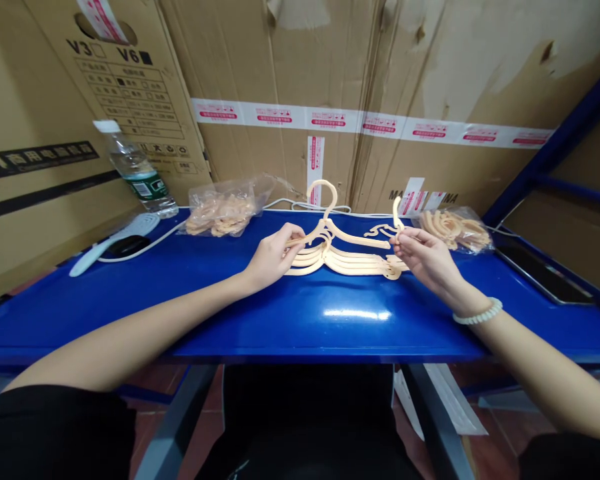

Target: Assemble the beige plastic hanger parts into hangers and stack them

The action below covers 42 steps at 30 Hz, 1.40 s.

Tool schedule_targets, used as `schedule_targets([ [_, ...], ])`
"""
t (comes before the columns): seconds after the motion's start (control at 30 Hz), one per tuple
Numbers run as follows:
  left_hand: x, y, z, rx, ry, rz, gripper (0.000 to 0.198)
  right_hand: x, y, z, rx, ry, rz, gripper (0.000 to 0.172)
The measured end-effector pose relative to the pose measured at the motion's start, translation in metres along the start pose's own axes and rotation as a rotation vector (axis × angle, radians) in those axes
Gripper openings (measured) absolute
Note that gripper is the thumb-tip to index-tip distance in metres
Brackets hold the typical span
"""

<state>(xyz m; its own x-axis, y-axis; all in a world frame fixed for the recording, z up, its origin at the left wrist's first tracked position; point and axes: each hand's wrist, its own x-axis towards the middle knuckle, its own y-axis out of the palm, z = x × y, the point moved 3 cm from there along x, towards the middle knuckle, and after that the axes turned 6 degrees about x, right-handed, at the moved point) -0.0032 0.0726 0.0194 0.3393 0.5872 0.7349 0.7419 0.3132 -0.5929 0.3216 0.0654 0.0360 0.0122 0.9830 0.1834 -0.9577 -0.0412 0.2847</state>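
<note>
My left hand [275, 255] is closed on the left arm of a peach plastic hanger [353, 236], whose hook points up. My right hand [421, 257] pinches a small curved peach piece [397, 212] at the right end of that hanger's arm. Whether the piece and the arm touch is hidden by my fingers. Under and just in front of the held hanger, several peach hangers [353, 265] lie stacked on the blue table [280, 320].
Clear bags of peach parts lie at the back left [223, 210] and back right [455, 229]. A water bottle [140, 173], a pale brush [113, 241], a black mouse [127, 247] and a cable are at left. A phone [543, 273] lies at right. Cardboard [280, 73] stands behind.
</note>
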Motion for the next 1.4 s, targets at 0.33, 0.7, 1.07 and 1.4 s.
schedule_targets([
  [0.33, -0.009, 0.014, 0.011, 0.022, 0.053, 0.006, 0.015, 0.014, -0.011, -0.016, -0.019, 0.143, 0.059, 0.039],
  [0.7, -0.010, 0.015, 0.010, 0.011, 0.077, -0.010, 0.015, 0.010, -0.006, -0.020, -0.061, 0.298, 0.193, 0.037],
  [1.07, -0.012, 0.013, 0.004, 0.035, 0.150, -0.019, 0.017, 0.006, 0.001, -0.013, -0.104, 0.184, 0.191, 0.039],
  [1.4, -0.012, 0.012, -0.001, 0.033, 0.144, 0.008, 0.018, -0.001, 0.005, -0.005, -0.180, 0.033, 0.122, 0.044],
])
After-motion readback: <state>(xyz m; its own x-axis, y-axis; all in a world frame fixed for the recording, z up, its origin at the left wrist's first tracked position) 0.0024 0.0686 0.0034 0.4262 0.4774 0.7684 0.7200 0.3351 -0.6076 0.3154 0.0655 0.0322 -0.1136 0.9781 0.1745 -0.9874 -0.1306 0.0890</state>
